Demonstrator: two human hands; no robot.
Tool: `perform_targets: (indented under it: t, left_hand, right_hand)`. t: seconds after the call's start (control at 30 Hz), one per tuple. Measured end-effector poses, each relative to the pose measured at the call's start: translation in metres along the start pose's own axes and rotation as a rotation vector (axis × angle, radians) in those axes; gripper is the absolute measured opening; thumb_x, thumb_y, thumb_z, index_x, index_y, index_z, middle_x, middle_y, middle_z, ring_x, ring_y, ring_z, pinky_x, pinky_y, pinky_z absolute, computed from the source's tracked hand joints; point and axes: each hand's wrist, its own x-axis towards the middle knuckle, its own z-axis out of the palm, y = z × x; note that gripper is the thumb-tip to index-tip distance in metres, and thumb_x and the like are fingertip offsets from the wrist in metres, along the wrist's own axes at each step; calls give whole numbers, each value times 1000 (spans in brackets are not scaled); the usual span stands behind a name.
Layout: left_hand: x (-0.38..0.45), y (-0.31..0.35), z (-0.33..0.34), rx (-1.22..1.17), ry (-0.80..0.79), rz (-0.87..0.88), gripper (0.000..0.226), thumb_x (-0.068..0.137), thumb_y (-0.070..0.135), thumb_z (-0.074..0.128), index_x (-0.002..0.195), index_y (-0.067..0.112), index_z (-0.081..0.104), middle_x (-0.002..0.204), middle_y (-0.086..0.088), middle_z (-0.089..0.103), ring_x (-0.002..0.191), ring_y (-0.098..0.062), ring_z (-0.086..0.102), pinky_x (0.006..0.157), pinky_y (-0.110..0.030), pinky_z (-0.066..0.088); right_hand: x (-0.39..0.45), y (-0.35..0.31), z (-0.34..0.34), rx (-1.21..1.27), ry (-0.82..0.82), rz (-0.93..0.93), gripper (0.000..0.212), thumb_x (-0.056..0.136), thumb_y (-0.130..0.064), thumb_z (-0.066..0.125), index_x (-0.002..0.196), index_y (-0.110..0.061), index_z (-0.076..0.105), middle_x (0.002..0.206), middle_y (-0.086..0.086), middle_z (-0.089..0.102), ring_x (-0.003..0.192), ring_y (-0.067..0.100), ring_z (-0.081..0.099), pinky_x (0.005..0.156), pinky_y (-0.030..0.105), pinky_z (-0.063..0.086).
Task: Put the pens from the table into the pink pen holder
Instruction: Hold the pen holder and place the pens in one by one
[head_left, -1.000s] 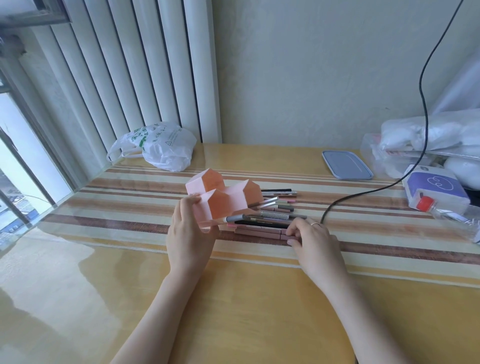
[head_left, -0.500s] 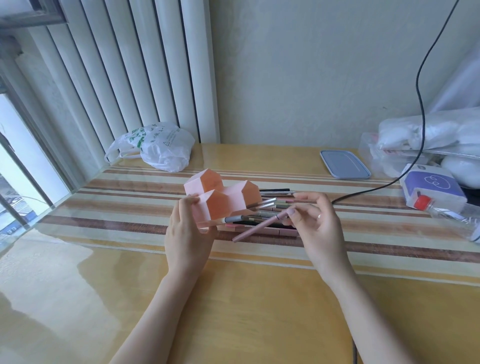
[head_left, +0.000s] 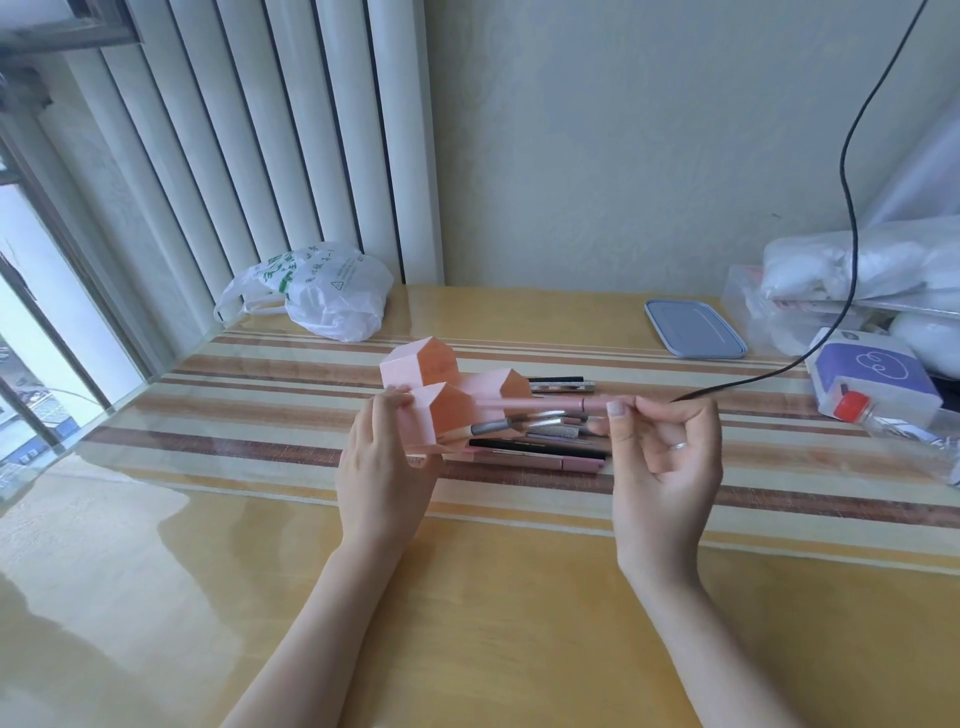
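The pink pen holder (head_left: 415, 374), made of three hexagonal tubes, lies tipped with its openings facing right. My left hand (head_left: 382, 462) grips its near-left tube. My right hand (head_left: 665, 457) pinches a pink pen (head_left: 545, 404) by its right end; the pen lies level and its left tip is at the opening of the near tube. A grey-tipped pen (head_left: 483, 428) sticks out of that tube lower down. Several more pens (head_left: 540, 449) lie in a pile on the table just right of the holder, under the held pen.
A white plastic bag (head_left: 322, 296) sits at the back left. A grey-blue lid (head_left: 693, 328) lies at the back right. A black cable (head_left: 769, 371) runs across the table towards my right hand. A purple-labelled box (head_left: 872, 371), a red-capped bottle (head_left: 852, 405) and white bags crowd the right edge.
My right hand picked a pink pen from the pile, lifted it, turned it level and brought its tip to the holder's near tube. My left hand has kept hold of the holder.
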Motion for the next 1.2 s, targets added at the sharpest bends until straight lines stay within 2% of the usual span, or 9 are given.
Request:
perform_targets:
  t: [0.1,0.17,0.27,0.33,0.6,0.77,1.0,1.1,1.2]
  left_hand:
    - [-1,1,0,-9,-2,36,60,60,1,73,112,15,48,115,-2,57,103,-29,53,74,-38,44]
    - [-1,2,0,-11,2,60,59,59,0,73,111,14,49,116,-3,57,104,-29,54,75,-37,44]
    - [-1,3,1,-12,3,80,59,57,0,73,110,14,49,119,-1,57,107,-27,53,77,-32,41]
    - [-2,2,2,-13,6,92,61,57,0,73,110,16,48,120,0,57,108,-25,53,79,-30,39]
    - [-2,1,3,-27,16,94,61,57,-1,73,110,16,48,119,1,57,107,-24,53,79,-32,42]
    - [-1,-2,3,-49,16,23,59,62,7,75,111,19,46,114,3,55,102,-24,52,73,-33,41]
    - [0,-1,4,-90,45,-49,58,64,9,76,112,19,46,110,6,52,103,-24,51,75,-32,38]
    - [1,0,4,-100,62,-83,58,64,11,76,112,19,45,112,3,53,105,-25,51,77,-36,41]
    - [1,-2,4,-96,90,-83,57,63,9,76,111,18,46,113,2,54,106,-25,52,78,-37,42]
  right_hand:
    - [-5,7,2,-84,-33,-58,23,88,-10,64,83,-28,50,82,4,69,81,25,71,75,45,56]
    - [-7,11,3,-142,-52,-100,22,87,-15,64,81,-30,51,83,6,68,85,24,70,75,44,56]
    - [-10,15,4,-261,-153,-196,17,85,-8,66,80,-16,52,85,-3,69,91,3,67,77,21,54]
    - [-13,18,7,-308,-236,-238,14,84,-9,65,78,-10,53,86,-3,69,92,-1,66,78,14,51]
    - [-20,35,13,-522,-462,-287,11,86,-23,56,83,-14,62,89,-3,67,92,12,61,79,27,50]
    - [-14,32,12,-557,-470,-359,16,89,-21,56,103,-20,64,104,-7,68,102,10,57,96,23,41]
    - [3,47,-5,-860,-321,-165,27,83,-9,64,109,-13,58,103,2,66,102,26,58,89,31,39]
    - [7,52,-11,-1011,-359,-25,24,82,-12,66,102,-13,54,100,5,63,98,31,55,75,39,42]
    - [8,52,-15,-1129,-460,69,19,86,-23,63,99,-15,52,101,3,61,101,29,50,74,39,40]
